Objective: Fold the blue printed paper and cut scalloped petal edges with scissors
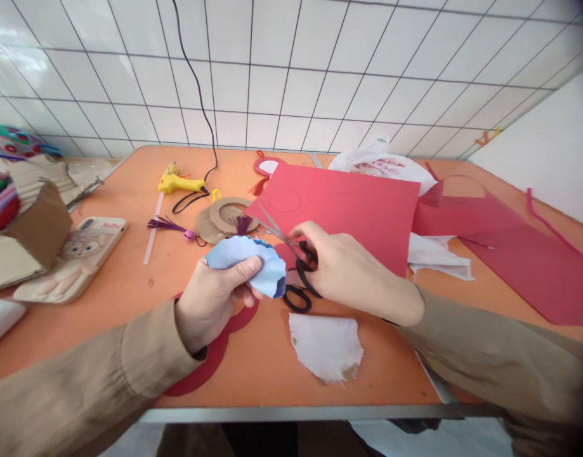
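Observation:
My left hand point(219, 295) is closed on a light blue scalloped piece point(243, 255), thumb on top and fingers beneath. To its right, my right hand point(343, 266) grips black-handled scissors point(298, 263), whose blades are apart and point up and left over the edge of a red sheet point(353, 203). A second black handle loop point(297, 299) shows below that hand. Faint circles are drawn on the red sheet. Partly under my left hand and sleeve is a curved red cutout point(215, 365). A white ragged scrap point(325, 346) lies near the front edge.
A yellow glue gun point(179, 182), cardboard rings point(224, 216) and a purple tassel point(165, 224) lie behind my left hand. At the left are a phone case point(79, 257) and cardboard box point(39, 228). A plastic bag point(381, 162) and more red sheet point(524, 254) are right.

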Tool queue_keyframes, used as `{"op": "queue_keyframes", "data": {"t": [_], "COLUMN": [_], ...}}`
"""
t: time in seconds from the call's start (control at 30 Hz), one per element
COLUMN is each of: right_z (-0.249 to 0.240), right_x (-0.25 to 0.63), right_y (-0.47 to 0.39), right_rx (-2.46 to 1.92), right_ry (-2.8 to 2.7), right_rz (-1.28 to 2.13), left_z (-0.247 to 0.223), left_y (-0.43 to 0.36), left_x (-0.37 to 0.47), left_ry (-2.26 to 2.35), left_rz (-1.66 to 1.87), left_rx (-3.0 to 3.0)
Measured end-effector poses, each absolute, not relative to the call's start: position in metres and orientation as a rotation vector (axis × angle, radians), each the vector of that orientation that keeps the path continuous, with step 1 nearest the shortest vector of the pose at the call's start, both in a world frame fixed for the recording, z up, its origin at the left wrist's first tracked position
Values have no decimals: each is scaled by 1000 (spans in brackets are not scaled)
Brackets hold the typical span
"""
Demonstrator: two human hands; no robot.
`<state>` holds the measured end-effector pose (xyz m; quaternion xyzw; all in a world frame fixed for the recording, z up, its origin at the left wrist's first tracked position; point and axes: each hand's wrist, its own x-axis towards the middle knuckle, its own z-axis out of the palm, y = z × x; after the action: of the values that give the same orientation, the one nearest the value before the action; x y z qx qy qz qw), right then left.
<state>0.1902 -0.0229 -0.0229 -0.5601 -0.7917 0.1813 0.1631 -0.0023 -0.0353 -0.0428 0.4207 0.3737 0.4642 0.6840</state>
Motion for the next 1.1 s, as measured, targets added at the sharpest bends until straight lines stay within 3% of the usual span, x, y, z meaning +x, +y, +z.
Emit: {"op": "queue_keyframes", "data": {"t": [0.3,0.57,0.87,1.1], "right_z": [-19,-16,-24,-24], "right_x": [196,198,202,195], "right_y": [-26,-26,-20,-20], "right_rx": [-1698,-1499,-1412,-1340], "right_ry": [-2609,-2569,-2471,-2288], "right_rz": [187,602,509,678], "left_z": [-44,-46,-53,-43], "left_y": [-34,-36,-38,-41], "left_x": [-3,-4,-6,-4], "left_ry": [722,771,846,829], "left_rz": [927,844,825,856], "left_rx": [1005,1083,1078,1277]}}
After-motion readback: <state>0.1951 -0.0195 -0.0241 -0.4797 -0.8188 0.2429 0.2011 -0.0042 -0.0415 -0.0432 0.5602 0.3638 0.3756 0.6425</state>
